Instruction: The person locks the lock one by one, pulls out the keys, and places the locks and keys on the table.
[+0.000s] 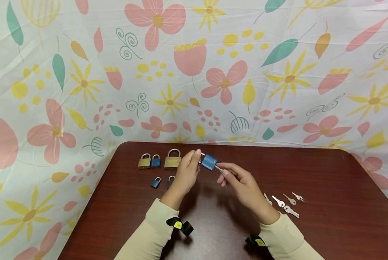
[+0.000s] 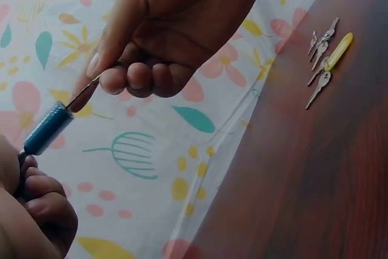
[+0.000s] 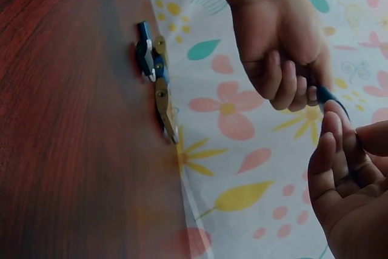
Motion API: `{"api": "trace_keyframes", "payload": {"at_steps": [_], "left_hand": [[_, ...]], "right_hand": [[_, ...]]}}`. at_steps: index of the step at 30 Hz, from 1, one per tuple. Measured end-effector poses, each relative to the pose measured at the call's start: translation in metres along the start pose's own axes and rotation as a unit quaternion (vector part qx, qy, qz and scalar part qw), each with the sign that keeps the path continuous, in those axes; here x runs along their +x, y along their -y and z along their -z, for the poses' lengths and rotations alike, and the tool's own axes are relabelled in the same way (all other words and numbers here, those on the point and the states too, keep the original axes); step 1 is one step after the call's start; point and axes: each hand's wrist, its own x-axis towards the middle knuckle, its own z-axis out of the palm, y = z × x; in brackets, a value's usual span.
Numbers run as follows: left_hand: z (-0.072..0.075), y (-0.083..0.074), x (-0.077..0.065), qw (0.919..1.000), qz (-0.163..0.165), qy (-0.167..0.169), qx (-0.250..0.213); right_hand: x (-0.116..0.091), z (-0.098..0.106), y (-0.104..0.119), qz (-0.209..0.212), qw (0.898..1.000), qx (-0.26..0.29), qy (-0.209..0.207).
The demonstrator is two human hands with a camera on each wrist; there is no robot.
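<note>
A blue padlock (image 1: 208,162) is held up above the table, body tilted to the right. My left hand (image 1: 186,171) grips it by the shackle, thumb on top. From the right, my right hand (image 1: 244,184) pinches a key (image 1: 218,168) between thumb and index finger, its other fingers bent below. In the left wrist view the key (image 2: 83,92) lines up with the end of the padlock (image 2: 48,128), its tip hidden there. The right wrist view shows the padlock (image 3: 330,98) partly covered by fingers.
On the dark red table (image 1: 330,173), a brass padlock (image 1: 144,162), a blue one (image 1: 156,161) and a larger brass one (image 1: 172,162) stand at back left. A small blue padlock (image 1: 155,182) and a dark one (image 1: 170,181) lie nearer. Several loose keys (image 1: 291,211) lie right.
</note>
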Motion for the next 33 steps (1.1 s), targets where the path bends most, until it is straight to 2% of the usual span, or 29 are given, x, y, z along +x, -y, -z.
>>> {"api": "trace_keyframes", "payload": {"at_steps": [5, 10, 13, 16, 20, 25, 29, 33], "left_hand": [[0.014, -0.009, 0.001, 0.9981, -0.005, 0.02, 0.058], [0.032, -0.015, 0.004, 0.996, -0.008, 0.026, 0.085], [0.043, -0.015, 0.004, 0.9954, 0.012, 0.017, 0.093], [0.055, -0.011, 0.003, 0.994, 0.036, 0.005, 0.103], [0.071, -0.008, 0.001, 0.9945, 0.059, 0.002, 0.087], [0.088, -0.003, -0.001, 0.9961, 0.075, -0.008, 0.046], [0.103, 0.002, -0.005, 0.9964, 0.083, -0.015, 0.012], [0.119, 0.007, -0.007, 0.9954, 0.087, -0.038, -0.006]], "right_hand": [[0.001, 0.001, 0.003, -0.018, 1.0, -0.009, 0.005], [0.002, 0.01, 0.007, 0.0, 1.0, -0.013, -0.009], [0.0, 0.019, 0.007, 0.009, 0.999, -0.024, -0.02], [-0.005, 0.03, 0.004, -0.007, 0.998, -0.05, -0.038], [-0.014, 0.048, -0.002, -0.038, 0.991, -0.112, -0.07], [-0.027, 0.072, -0.007, -0.047, 0.975, -0.192, -0.1], [-0.037, 0.094, -0.013, -0.063, 0.965, -0.229, -0.111], [-0.047, 0.117, -0.02, -0.099, 0.956, -0.25, -0.115]]}}
